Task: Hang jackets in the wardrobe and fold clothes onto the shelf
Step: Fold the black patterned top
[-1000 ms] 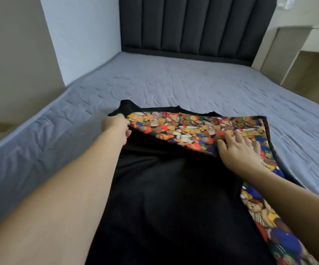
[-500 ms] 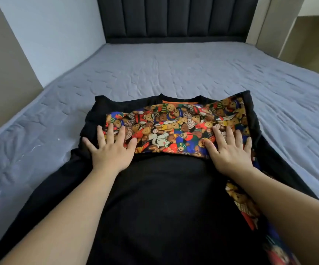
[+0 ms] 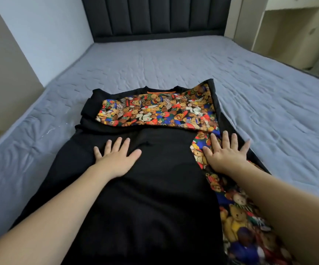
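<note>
Nearest the camera, two bare forearms are seen reaching forward over a black garment (image 3: 145, 197) that is spread flat on the bed (image 3: 174, 60). A teddy-bear printed lining (image 3: 154, 111) is exposed along the garment's right edge and runs away from the viewer. The left hand (image 3: 116, 159) is laid palm-down on the plain black cloth, fingers spread and flat; its grip is open and nothing is clasped. The right hand (image 3: 225, 155) is pressed flat, fingers splayed, partly on the printed strip and partly on the black border beside it; its grip is likewise apart and holds nothing. Just beyond the hands, a band of the same print is shown folded across the garment's upper part, with an orange label (image 3: 161, 92) visible at the neckline. Farther on, the grey quilted mattress cover is seen bare. At the far end a dark padded headboard (image 3: 154, 16) is set against the wall.
</note>
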